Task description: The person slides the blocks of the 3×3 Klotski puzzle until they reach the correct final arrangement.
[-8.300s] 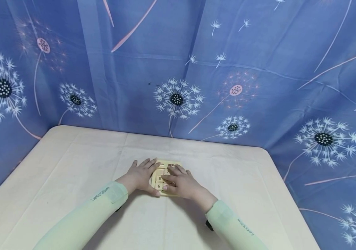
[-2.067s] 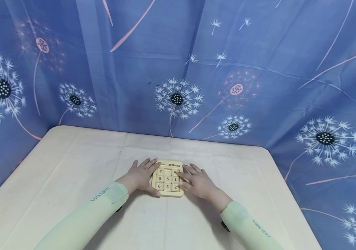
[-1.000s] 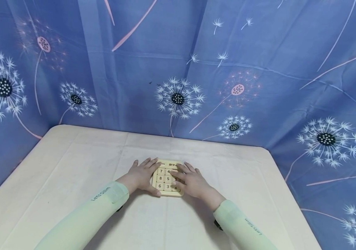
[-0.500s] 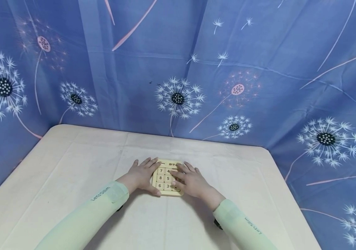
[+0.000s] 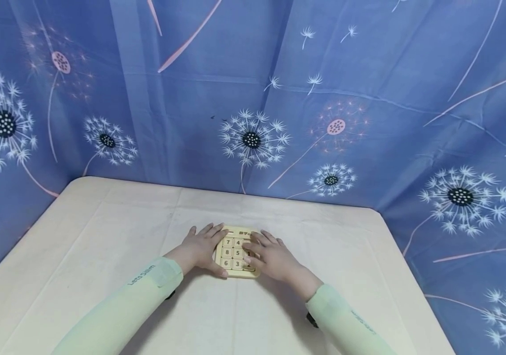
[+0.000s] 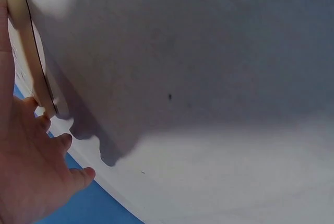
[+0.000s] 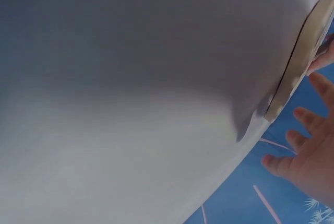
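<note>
A pale yellow number sliding puzzle (image 5: 240, 275) lies flat on the table, with square numbered tiles in a grid. My left hand (image 5: 198, 250) holds its left side, thumb at the near corner and fingers along the far corner. Over the right column, my right hand (image 5: 276, 257) has its fingers spread, index and thumb on or just above the tiles. The 4 tile (image 5: 237, 242) sits top middle, beside the 7 tile (image 5: 228, 242). Fingers partly cover the right column. Both wrist views show the board's side edge (image 6: 32, 62) and spread fingers.
A pale cloth covers the table (image 5: 146, 217), which has rounded far corners. Blue curtains (image 5: 182, 113) with a dandelion print hang behind and along both sides. Light green sleeves (image 5: 124, 301) cover both forearms.
Since about two seconds ago, the 4 tile has slid left from top right to top middle, and my right hand has shifted left over the board. My left hand stays put.
</note>
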{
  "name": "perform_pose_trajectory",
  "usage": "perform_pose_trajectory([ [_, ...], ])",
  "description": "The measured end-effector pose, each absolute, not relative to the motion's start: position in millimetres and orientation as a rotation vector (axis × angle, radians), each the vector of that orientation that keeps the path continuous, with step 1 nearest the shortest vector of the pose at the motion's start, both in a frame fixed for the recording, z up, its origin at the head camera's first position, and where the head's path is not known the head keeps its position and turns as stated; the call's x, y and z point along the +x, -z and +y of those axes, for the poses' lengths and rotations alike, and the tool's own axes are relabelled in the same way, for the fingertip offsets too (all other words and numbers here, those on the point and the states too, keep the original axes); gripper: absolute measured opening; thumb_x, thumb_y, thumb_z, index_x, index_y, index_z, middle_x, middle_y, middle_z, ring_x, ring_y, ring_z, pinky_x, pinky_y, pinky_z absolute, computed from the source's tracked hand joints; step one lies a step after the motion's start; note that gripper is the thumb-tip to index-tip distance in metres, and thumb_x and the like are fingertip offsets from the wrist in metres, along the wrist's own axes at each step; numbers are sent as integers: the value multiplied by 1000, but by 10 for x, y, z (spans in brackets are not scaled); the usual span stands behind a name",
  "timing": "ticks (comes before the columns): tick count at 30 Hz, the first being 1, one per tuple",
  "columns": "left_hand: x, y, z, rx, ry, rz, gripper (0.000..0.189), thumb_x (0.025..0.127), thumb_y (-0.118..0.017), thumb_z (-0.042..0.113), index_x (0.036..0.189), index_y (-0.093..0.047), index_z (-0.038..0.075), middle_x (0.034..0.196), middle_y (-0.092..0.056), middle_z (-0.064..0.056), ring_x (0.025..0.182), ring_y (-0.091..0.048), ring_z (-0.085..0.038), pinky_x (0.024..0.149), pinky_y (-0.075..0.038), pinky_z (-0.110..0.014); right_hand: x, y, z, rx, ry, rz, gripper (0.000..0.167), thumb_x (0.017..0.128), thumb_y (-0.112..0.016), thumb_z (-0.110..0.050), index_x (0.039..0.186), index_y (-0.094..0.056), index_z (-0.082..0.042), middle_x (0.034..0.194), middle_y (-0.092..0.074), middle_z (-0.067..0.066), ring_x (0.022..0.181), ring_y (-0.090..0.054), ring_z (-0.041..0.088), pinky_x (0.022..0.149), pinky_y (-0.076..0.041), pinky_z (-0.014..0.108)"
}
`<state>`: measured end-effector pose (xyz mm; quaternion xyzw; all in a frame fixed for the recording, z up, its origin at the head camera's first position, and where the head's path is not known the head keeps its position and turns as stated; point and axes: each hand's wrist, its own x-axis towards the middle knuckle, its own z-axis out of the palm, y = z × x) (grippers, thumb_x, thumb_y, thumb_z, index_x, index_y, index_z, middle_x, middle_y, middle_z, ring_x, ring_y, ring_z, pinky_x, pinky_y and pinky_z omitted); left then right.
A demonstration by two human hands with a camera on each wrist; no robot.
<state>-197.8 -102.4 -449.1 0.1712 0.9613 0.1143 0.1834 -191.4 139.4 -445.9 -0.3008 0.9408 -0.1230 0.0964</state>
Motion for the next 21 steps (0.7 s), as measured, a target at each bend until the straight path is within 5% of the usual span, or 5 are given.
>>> perform_pose_trajectory([
  [21, -1983, 4508, -1047, 541, -293, 2728, 123, 71, -81, 70, 163, -26, 11, 174, -18, -10, 161, -15, -37, 129, -17, -66, -1614, 4506, 1602, -809, 335, 2818, 54, 104, -51, -47, 149, -54, -16, 163, -41, 18, 153, -32, 47, 117, -30, 77],
])
